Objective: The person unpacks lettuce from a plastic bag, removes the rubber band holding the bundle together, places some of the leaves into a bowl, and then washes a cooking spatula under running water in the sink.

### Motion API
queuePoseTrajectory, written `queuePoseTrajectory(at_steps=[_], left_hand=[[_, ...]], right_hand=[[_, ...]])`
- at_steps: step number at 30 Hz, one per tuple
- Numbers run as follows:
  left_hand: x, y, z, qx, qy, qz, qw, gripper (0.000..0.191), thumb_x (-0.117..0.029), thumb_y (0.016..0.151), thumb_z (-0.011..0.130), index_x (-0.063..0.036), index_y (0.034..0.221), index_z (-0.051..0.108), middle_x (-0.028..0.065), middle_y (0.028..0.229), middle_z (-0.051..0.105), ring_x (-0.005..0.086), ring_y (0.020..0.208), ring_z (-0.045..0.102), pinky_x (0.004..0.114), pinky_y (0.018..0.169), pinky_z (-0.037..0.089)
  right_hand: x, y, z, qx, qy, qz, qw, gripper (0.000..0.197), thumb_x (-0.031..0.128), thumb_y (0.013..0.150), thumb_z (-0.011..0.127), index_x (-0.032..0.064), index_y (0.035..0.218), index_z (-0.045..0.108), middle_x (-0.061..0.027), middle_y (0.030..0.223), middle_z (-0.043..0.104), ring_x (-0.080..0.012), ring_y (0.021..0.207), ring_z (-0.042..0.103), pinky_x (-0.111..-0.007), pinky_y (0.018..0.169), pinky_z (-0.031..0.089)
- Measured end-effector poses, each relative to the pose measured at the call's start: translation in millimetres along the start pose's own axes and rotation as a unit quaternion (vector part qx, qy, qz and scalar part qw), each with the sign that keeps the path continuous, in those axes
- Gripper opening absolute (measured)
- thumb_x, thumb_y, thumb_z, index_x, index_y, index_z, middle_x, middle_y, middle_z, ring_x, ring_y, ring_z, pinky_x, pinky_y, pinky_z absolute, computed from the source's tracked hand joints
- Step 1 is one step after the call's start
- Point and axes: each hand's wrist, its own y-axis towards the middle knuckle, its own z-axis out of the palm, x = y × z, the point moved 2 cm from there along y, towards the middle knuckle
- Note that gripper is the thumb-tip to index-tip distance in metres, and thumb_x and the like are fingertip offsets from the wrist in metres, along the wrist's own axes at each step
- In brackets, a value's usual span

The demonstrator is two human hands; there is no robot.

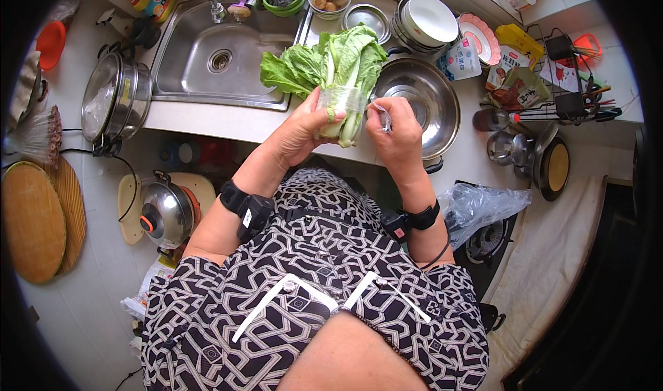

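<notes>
My left hand [303,127] holds a bunch of leafy green cabbage [357,51] by its pale stems, leaves pointing away from me. A band of clear plastic film [342,101] is wrapped around the stems. Just right of the stems, my right hand [396,127] pinches a crumpled strip of clear plastic between thumb and fingers. Whether that strip still joins the band is hard to tell. Below and behind the right hand, a wide stainless steel basin [440,106] rests on the counter.
A steel sink [181,70] lies at the back left, beside stacked steamer pots [116,95]. White bowls [430,18] and a steel dish [368,20] stand behind the basin. To the right are a wire rack [559,106], a clear plastic bag [481,204] and a gas burner [487,241].
</notes>
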Motion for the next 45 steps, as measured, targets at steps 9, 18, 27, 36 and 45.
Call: queuePoseTrajectory(at_steps=[9,18,27,36,45], left_hand=[[0.5,0.9,1.7,-0.009,0.030,0.007,0.999,0.073,-0.022,0.079,0.072,-0.0072,0.136,0.029,0.0087,0.118,0.052,0.0167,0.100,0.059,0.034,0.074,0.056],[5.7,6.4,-1.3,-0.017,0.030,0.005,0.999,0.077,-0.022,0.078,0.072,-0.0083,0.139,0.026,0.0082,0.119,0.052,0.0162,0.097,0.060,0.032,0.072,0.056],[8.5,12.0,0.1,0.005,0.035,0.029,0.999,0.077,-0.020,0.078,0.070,-0.0086,0.140,0.025,0.0071,0.117,0.053,0.0150,0.095,0.060,0.031,0.069,0.055],[3.7,8.4,-3.4,-0.013,0.010,0.024,1.000,0.073,-0.020,0.080,0.068,-0.0071,0.138,0.027,0.0088,0.121,0.052,0.0175,0.102,0.059,0.036,0.078,0.056],[3.8,10.0,2.8,-0.021,0.028,0.021,0.999,0.079,-0.017,0.078,0.070,-0.0082,0.141,0.024,0.0086,0.122,0.050,0.0171,0.104,0.057,0.035,0.079,0.055]], right_hand=[[2.8,-1.4,5.0,0.047,-0.067,-0.043,0.996,0.016,0.003,0.078,0.065,0.0046,0.092,0.060,-0.0109,0.084,0.060,-0.0288,0.069,0.062,-0.035,0.059,0.052],[-5.6,-1.7,7.2,-0.001,-0.082,-0.032,0.996,0.018,0.002,0.074,0.065,0.0032,0.090,0.057,-0.0120,0.082,0.059,-0.0301,0.069,0.062,-0.036,0.058,0.052],[-15.4,4.4,7.7,-0.067,-0.099,-0.022,0.993,0.018,0.001,0.074,0.064,0.0025,0.090,0.056,-0.0128,0.082,0.059,-0.0304,0.072,0.060,-0.037,0.062,0.050],[-19.5,-1.6,2.7,0.051,0.127,0.182,0.974,0.013,0.008,0.082,0.067,0.0013,0.091,0.061,-0.0102,0.084,0.061,-0.0216,0.074,0.060,-0.030,0.067,0.047],[-17.1,7.3,6.1,0.017,0.019,0.042,0.999,0.016,0.004,0.079,0.068,0.0018,0.092,0.060,-0.0121,0.083,0.061,-0.0277,0.073,0.062,-0.034,0.066,0.050]])
